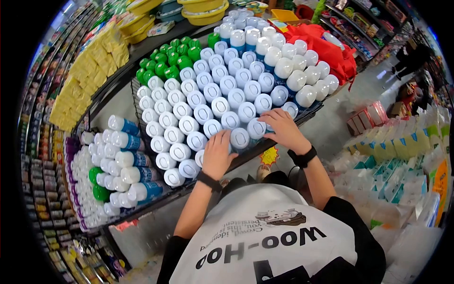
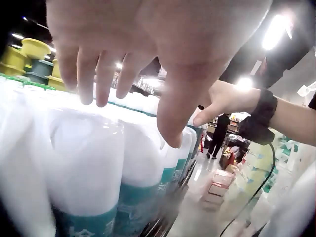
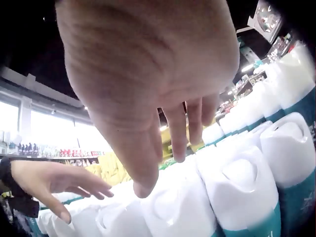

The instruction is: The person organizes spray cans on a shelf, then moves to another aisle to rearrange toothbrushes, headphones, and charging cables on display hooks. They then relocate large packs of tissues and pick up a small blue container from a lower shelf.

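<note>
White-capped spray cans with blue-green bodies stand upright in packed rows, their caps (image 1: 220,107) facing up in the head view. My left hand (image 1: 217,154) is over the near edge of the rows, fingers extended and thumb apart, beside a front cap (image 1: 240,138). In the left wrist view its fingers (image 2: 102,81) reach down just over the white caps. To the right, my right hand (image 1: 283,130) has its fingertips and thumb at the side of another front cap (image 1: 257,128). Its thumb and fingers (image 3: 178,133) point down over the caps in the right wrist view, spread apart.
Green-capped cans (image 1: 172,59) stand at the back left of the display. More cans (image 1: 137,175) fill a lower section at left. Yellow packets (image 1: 90,75) and yellow basins (image 1: 203,12) lie beyond; a red cloth (image 1: 321,45) covers the far right. Bagged goods (image 1: 388,170) stand at right.
</note>
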`<action>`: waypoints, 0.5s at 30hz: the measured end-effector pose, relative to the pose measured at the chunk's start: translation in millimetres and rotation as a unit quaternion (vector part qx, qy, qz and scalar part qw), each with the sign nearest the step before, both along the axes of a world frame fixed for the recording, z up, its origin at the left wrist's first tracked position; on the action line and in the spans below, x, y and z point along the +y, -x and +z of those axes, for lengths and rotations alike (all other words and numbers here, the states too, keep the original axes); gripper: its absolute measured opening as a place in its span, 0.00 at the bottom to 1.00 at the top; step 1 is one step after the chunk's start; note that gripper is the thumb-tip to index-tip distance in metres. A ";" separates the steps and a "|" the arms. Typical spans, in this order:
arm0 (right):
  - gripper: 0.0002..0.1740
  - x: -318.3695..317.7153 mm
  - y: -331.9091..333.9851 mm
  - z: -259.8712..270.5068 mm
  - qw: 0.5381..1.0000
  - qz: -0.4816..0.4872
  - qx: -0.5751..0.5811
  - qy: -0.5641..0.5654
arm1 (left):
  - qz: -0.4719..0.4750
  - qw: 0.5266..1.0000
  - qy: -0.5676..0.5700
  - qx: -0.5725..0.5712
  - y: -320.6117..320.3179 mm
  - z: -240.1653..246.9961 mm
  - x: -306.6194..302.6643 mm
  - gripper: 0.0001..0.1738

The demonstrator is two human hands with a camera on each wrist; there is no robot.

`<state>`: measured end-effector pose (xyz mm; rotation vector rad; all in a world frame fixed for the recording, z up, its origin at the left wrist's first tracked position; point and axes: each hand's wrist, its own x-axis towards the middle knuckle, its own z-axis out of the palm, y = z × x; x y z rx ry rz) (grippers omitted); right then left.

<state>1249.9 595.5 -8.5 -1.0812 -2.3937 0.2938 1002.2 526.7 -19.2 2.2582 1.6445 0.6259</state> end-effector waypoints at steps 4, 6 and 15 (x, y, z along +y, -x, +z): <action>0.35 16.4 8.3 -18.0 0.996 0.062 -0.062 0.009 | 0.005 1.000 -0.002 0.009 -19.3 -11.1 12.7 0.44; 0.37 18.8 10.5 -21.9 0.995 0.068 -0.070 -0.012 | -0.001 1.000 -0.005 0.019 -25.6 -13.3 16.1 0.43; 0.30 45.0 13.3 -36.5 0.982 0.164 -0.085 -0.044 | 0.044 0.999 0.020 0.017 -36.6 -22.1 21.8 0.40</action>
